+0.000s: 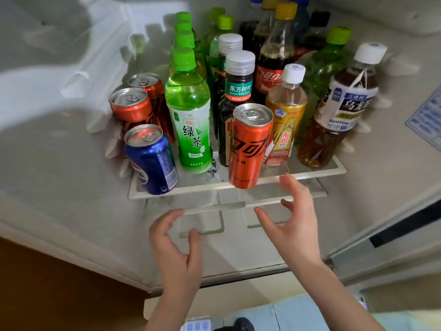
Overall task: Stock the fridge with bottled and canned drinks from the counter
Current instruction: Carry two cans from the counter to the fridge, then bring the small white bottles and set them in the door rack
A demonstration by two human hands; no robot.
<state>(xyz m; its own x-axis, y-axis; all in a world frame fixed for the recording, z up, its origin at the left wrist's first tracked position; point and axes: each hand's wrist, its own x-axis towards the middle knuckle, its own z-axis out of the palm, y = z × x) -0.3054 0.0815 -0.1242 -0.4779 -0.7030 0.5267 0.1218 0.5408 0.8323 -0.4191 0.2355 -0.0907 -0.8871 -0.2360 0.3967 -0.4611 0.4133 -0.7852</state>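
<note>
A glass fridge shelf (298,176) holds several drinks. At its front edge stand an orange-red cola can (249,149), a blue Pepsi can (152,161) and a green tea bottle (191,125). Behind them are two more red cans (133,108), a yellow energy drink bottle (284,120), a dark tea bottle (238,91), an oolong bottle (338,108) and cola bottles (274,58). My left hand (177,249) and my right hand (293,223) hover just below and in front of the shelf, fingers loosely spread, holding nothing. The right fingertips are close to the orange-red can without touching it.
White fridge walls enclose the shelf on the left and right. Below the shelf sits a clear drawer cover (214,209). The open fridge door edge (405,225) runs along the right. A brown floor (47,295) shows at the lower left.
</note>
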